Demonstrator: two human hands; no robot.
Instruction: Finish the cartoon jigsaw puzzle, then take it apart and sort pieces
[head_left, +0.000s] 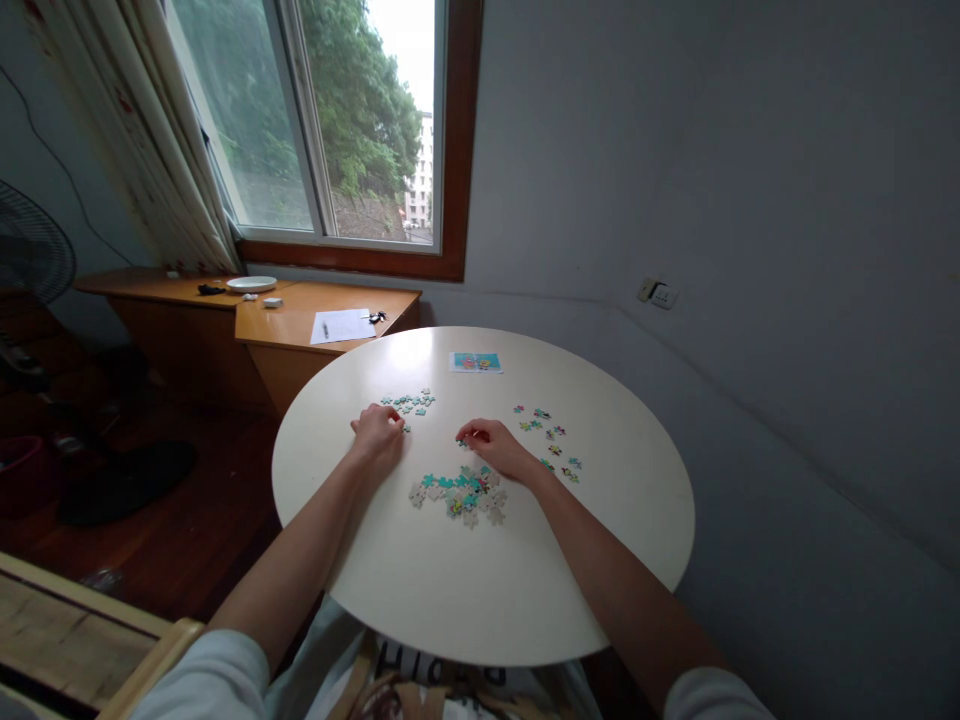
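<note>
My left hand (377,430) is over the left half of the round white table, its fingers pinched together. A teal jigsaw puzzle piece (406,429) shows at its fingertips. Just beyond that hand lies a loose group of teal puzzle pieces (415,401). My right hand (495,446), near the middle, pinches a small, dark-teal puzzle piece (460,442) between thumb and fingers. Below and between the hands is a mixed heap of puzzle pieces (471,490), some teal side up, others grey back up. Several multicoloured pieces (555,450) are spread to the right of my right hand.
A small picture card (476,363) lies at the far side of the white table (480,590). Behind it, a wooden desk (292,300) holds paper (343,326), keys (377,317) and a white plate (252,284). A fan (30,245) stands at far left.
</note>
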